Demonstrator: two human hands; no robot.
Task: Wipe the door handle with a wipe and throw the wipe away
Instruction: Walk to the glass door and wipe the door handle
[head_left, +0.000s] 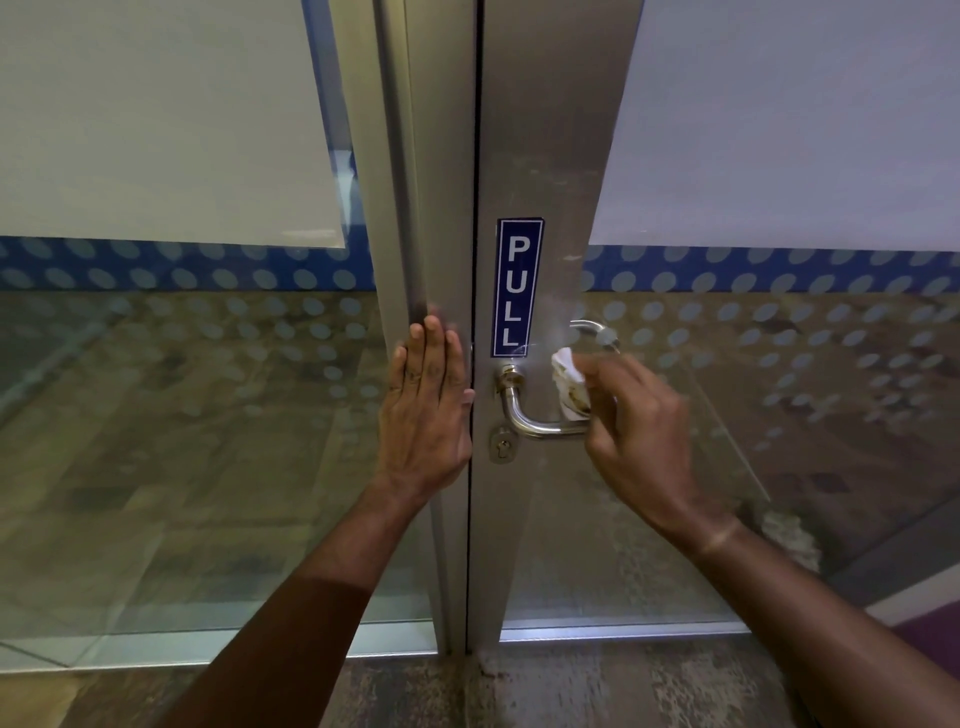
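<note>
The left hand (427, 402) lay flat and open against the metal frame post (415, 218), fingers together and pointing toward 12 o'clock, its thumb edge just at the dark seam where the post met the door. It held nothing.

To the right of that seam stood the door stile (545, 156), brushed metal, carrying a blue PULL sign (517, 288) whose letters ran top to bottom. Directly below the sign, toward 6 o'clock, sat the door handle (524, 415): a steel lever rising from its round mount, bending down and then running with its long axis level, its free end pointing toward 3 o'clock. Under the mount, at 6 o'clock again, was the keyhole (502, 444).

The lever's outer end disappeared under the right hand (636, 421), which was curled closed around a crumpled white wipe (569, 382). The wipe showed brownish marks and stuck out from the fingers toward 10 o'clock, lying just above the lever's level run and apparently touching it where the fingers closed. A curved metal piece (592, 330) showed just above the wipe, at 12 o'clock from the hand; motion blur kept its shape unclear.

Glass panels (156, 415) with a band of pale dots flanked the frame on both sides.
</note>
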